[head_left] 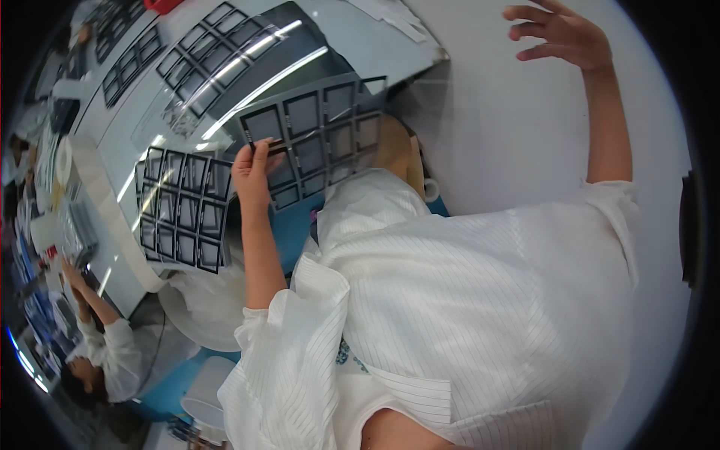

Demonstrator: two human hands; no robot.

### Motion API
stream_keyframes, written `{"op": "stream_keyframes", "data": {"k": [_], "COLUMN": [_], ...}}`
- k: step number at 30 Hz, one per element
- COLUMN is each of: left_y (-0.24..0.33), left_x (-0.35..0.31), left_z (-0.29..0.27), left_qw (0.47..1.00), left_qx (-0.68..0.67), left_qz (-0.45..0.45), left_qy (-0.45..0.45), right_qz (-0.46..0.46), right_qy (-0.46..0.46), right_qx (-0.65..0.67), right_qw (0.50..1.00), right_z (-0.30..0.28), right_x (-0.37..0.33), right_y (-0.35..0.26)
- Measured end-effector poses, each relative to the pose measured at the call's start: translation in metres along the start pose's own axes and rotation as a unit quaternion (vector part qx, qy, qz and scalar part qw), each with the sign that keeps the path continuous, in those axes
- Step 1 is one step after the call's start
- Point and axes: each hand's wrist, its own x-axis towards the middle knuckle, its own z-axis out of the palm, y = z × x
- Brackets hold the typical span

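My left hand (253, 176) pinches one edge of a clear sheet (319, 135) printed with a grid of black square frames. The sheet is lifted and tilted, its far side reaching over the table's edge. Away to the right, my right hand (570, 41) is raised with its fingers apart and nothing in it. A stack of similar black-framed sheets (184, 210) lies just left of my left hand. Beyond the held sheet, more framed sheets (214, 56) rest on the table beside a glossy dark sheet (304, 34).
The white table (360, 37) has a corner toward the right. A white strip (101, 195) runs along its left part. Below it are a white bag-lined bin (199, 311) and a white bucket (210, 394). Another person (112, 356) works at lower left. A brown round seat (397, 150) stands behind the held sheet.
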Motion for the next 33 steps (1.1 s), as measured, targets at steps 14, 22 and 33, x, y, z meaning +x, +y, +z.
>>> {"op": "stream_keyframes", "data": {"k": [14,22,33], "left_y": [-0.024,-0.044,-0.044], "left_x": [0.087,0.100,0.089], "left_z": [-0.023,-0.019,-0.002], "left_qw": [0.978,0.984,0.989], "left_qx": [0.068,0.089,0.058], "left_qz": [-0.184,-0.107,-0.067], "left_qy": [0.066,0.114,0.120], "right_qz": [-0.011,0.023,0.075], "right_qy": [0.127,0.221,0.412], "right_qx": [0.085,0.024,0.133], "right_qw": [0.988,0.975,0.898], "right_z": [0.013,0.093,0.212], "right_x": [-0.044,-0.053,-0.126], "right_y": [0.118,0.150,0.203]}}
